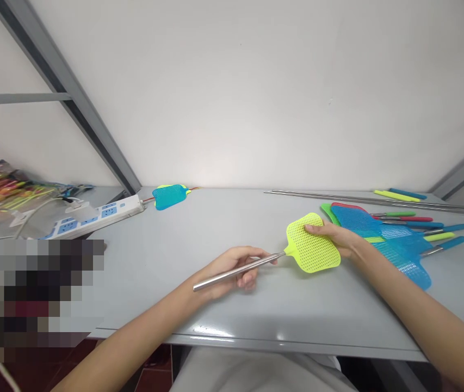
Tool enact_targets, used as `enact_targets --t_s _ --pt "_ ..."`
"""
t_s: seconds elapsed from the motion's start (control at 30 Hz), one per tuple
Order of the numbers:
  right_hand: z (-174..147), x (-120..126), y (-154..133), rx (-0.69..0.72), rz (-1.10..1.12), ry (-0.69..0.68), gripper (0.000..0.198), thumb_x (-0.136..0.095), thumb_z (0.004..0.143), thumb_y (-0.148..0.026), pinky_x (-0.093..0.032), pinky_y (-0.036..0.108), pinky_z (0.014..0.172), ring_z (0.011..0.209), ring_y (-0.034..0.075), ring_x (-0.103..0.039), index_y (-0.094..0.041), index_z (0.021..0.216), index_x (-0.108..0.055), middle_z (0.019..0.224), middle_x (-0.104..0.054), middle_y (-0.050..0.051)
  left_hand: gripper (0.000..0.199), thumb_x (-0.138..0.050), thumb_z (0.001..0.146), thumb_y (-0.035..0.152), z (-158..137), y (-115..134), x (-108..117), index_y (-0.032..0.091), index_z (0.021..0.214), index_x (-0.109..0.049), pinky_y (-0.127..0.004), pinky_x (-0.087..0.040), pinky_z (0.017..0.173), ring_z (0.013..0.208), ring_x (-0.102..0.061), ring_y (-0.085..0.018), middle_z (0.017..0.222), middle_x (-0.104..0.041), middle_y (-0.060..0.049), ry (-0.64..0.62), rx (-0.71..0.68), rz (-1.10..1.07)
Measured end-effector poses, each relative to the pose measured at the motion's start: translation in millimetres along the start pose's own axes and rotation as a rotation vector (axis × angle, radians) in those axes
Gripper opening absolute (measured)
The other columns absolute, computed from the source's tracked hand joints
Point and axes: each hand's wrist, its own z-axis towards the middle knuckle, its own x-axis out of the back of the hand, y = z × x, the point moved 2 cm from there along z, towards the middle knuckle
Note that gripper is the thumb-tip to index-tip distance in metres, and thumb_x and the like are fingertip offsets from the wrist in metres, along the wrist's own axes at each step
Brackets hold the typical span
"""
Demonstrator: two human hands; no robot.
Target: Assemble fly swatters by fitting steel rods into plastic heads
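A yellow fly swatter (pixel 314 249) with a bare metal rod for a handle is held above the table, between both hands. My right hand (pixel 334 235) is closed on the far side of its perforated head, thumb on top. The rod rests across my left hand (pixel 240 269), whose fingers curl around it near the neck of the head. Beyond my right forearm lies a pile of swatters with blue heads (pixel 403 247), partly hidden by that arm. A green head and a red edge show beneath the blue ones.
Long thin metal rods (pixel 370 199) and loose yellow and blue grips (pixel 397 195) lie along the wall. Two small swatter heads (pixel 170 197) lie at the back left, near a white power strip (pixel 105 215). Bagged colourful items (pixel 7 190) sit far left. Grey posts flank the table.
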Motion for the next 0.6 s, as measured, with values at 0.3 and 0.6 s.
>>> enact_targets --t_s 0.3,0.6 --pt "5.8 -11.9 5.1 0.013 0.214 0.018 0.022 -0.054 0.073 -0.024 -0.047 0.032 0.074 0.079 0.019 -0.06 -0.015 0.093 -0.055 0.087 -0.062 0.007 0.02 -0.051 0.07 0.018 7.3 1.3 13.8 0.013 0.086 -0.062 -0.022 -0.036 0.051 0.048 -0.045 -0.007 0.059 -0.05 0.001 0.258 -0.294 -0.12" --pt "10.7 -16.5 9.8 0.025 0.323 0.01 0.024 -0.054 0.073 -0.021 -0.046 0.033 0.078 0.083 0.019 -0.06 -0.014 0.095 -0.054 0.09 -0.062 0.007 0.024 -0.041 0.075 0.028 -1.5 27.7 39.5 0.01 0.073 -0.057 -0.028 -0.044 0.066 0.067 -0.056 -0.015 0.069 -0.057 -0.006 0.521 -0.633 -0.507"
